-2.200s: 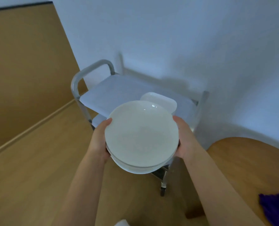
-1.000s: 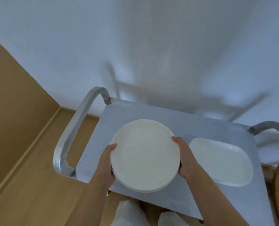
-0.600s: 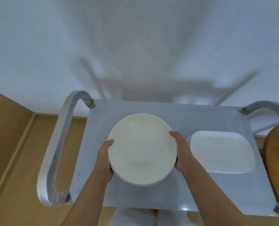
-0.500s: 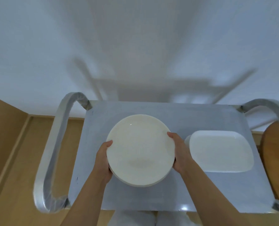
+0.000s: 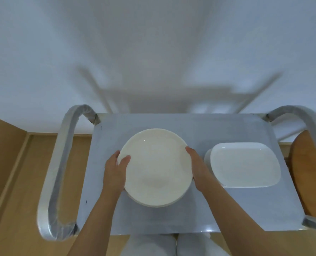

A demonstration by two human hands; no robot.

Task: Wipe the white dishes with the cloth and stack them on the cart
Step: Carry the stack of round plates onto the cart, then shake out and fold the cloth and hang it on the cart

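Plates (image 5: pixel 156 168), round and white, sit in a small stack between the two hands over the middle of the cart (image 5: pixel 190 215) top; a second rim shows under the top one along the near edge. Whether the stack already rests on the metal or hangs just above it cannot be told from this view. The left hand (image 5: pixel 114 172) grips the stack's left edge: its thumb lies curled over the rim onto the upper face, while the other fingers go under the stack and are hidden. The right hand (image 5: pixel 197 168) holds the opposite edge, its fingers pressed together and curved along the rim, the tips reaching toward the far side of the stack; its thumb cannot be seen.

Just beyond the back of the right hand, to its outer side, lies a rectangular white dish (image 5: pixel 245 165) with rounded corners, flat on the cart top, and the edge of another white piece peeks out beneath its left end. It sits near the right knuckles, though whether it touches them cannot be told.

Outward from the left fingers runs the cart's wrapped metal handle (image 5: pixel 61 172); a matching handle (image 5: pixel 304 124) curves past the right side, with a brown wooden table edge (image 5: pixel 308 172) beside it. Below the wrists, white-clad knees (image 5: pixel 172 244) show at the near edge
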